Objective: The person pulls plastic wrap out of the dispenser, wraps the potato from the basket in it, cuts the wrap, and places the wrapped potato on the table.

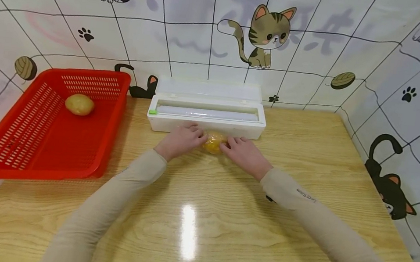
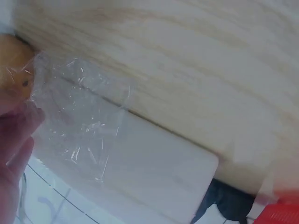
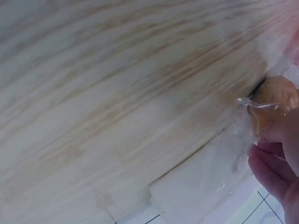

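Note:
A yellow potato with clear plastic film around it is held between both hands, just in front of a white cling film dispenser. My left hand grips its left side, fingers close to the dispenser's front. On the other side my right hand holds it, thumb over the film and the other fingers curled beneath in the right wrist view. Loose, crinkled film spreads from the potato across the dispenser's front in the left wrist view. The dispenser's lid stands open, showing the film roll inside.
A red plastic basket stands at the left with another potato in it. The wooden table meets a cat-patterned wall covering at the back. A green piece sits on the dispenser's left end.

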The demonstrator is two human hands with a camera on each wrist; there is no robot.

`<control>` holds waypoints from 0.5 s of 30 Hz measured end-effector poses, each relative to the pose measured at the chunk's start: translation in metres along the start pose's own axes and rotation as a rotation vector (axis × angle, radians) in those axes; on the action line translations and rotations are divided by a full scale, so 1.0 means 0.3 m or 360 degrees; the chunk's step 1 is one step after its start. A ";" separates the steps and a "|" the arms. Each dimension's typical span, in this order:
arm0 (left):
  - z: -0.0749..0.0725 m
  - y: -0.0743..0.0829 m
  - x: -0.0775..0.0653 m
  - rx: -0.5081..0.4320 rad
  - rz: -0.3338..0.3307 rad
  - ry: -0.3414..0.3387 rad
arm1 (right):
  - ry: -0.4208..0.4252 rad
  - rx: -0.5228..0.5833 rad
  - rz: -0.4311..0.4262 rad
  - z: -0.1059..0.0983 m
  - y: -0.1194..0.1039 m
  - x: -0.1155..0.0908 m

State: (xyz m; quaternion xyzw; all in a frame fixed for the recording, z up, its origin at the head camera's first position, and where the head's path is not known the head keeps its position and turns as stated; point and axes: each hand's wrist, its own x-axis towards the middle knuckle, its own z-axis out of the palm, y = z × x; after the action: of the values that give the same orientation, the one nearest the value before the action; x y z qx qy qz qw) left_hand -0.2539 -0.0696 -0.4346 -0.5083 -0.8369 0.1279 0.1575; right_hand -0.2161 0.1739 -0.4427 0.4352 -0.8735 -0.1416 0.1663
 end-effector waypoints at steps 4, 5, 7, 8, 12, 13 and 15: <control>0.006 0.003 0.001 0.0164 0.0033 0.0060 | 0.0037 0.0042 -0.0002 0.017 0.009 0.001; 0.007 0.004 -0.001 0.0190 0.0039 0.0072 | 0.0032 0.0076 0.0005 0.023 0.012 -0.001; 0.013 0.006 -0.008 0.0204 0.0036 0.0091 | 0.0013 0.0185 0.0030 0.037 0.019 -0.012; 0.015 0.007 -0.012 0.0194 0.0029 0.0082 | -0.0003 0.0246 0.0043 0.044 0.022 -0.020; 0.021 0.012 -0.031 0.0132 -0.0027 -0.0003 | -0.0014 0.0560 0.0102 0.061 0.033 -0.050; 0.021 0.013 -0.034 0.0121 -0.0043 -0.0034 | 0.0002 0.0636 0.0117 0.059 0.036 -0.055; 0.018 0.014 -0.037 0.0117 -0.0072 -0.0097 | 0.0038 0.0747 0.0146 0.051 0.043 -0.061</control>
State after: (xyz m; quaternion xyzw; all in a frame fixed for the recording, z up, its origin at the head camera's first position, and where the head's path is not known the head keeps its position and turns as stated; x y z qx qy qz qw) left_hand -0.2478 -0.0779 -0.4426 -0.4790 -0.8474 0.1702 0.1533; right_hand -0.2213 0.1978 -0.4546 0.4235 -0.8992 0.0783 0.0772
